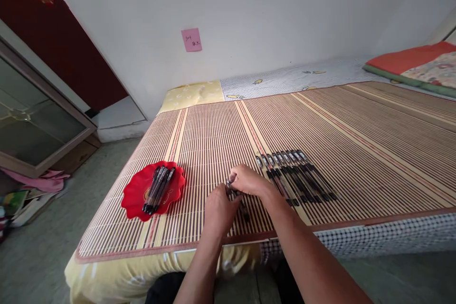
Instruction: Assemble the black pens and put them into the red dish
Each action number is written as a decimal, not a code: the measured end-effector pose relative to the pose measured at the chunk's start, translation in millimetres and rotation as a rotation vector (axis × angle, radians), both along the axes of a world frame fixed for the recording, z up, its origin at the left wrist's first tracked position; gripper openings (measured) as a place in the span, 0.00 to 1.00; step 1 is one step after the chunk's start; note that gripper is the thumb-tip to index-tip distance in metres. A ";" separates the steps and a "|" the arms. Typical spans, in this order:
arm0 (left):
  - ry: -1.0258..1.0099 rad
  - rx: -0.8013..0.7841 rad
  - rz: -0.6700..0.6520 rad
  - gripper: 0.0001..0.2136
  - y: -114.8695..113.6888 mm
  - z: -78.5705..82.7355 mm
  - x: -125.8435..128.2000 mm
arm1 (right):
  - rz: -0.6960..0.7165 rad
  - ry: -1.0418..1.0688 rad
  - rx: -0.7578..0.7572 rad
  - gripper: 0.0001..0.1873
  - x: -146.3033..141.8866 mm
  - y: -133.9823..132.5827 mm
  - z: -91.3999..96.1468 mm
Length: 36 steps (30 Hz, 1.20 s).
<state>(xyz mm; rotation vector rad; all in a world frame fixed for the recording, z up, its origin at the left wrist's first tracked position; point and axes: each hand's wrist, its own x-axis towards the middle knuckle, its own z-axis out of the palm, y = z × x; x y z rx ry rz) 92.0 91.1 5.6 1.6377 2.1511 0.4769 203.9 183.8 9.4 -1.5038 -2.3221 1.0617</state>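
Over the middle of the striped mat (pixel 210 137), my left hand (pixel 219 209) and my right hand (pixel 247 180) meet with fingers closed around a dark pen (pixel 233 192). Most of this pen is hidden by the fingers, and a blurred dark end shows below them. To the right, a row of several black pens (pixel 297 180) lies side by side, slanting, with the clear-topped ends away from me. At the left, a red scalloped plate (pixel 130 199) bears a small bunch of black pens (pixel 158 190).
The mat covers a bed with a yellow patterned sheet (pixel 192 95) at its left edge. A folded orange and floral quilt (pixel 409 64) lies at the far right. A pink note (pixel 191 40) is stuck to the white wall. A glass-panelled door (pixel 35 114) stands at the left.
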 end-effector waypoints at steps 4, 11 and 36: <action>0.042 -0.017 0.002 0.09 -0.8 0.3 -3.5 | -0.014 0.078 -0.035 0.07 -1.7 2.9 -3.0; 0.138 -0.045 -0.055 0.07 -2.8 -0.6 -4.1 | -0.129 0.209 -0.056 0.08 15.4 14.5 1.2; -1.245 0.199 -0.033 0.19 -0.4 11.0 -24.6 | -0.106 1.002 -0.232 0.10 20.2 4.3 38.5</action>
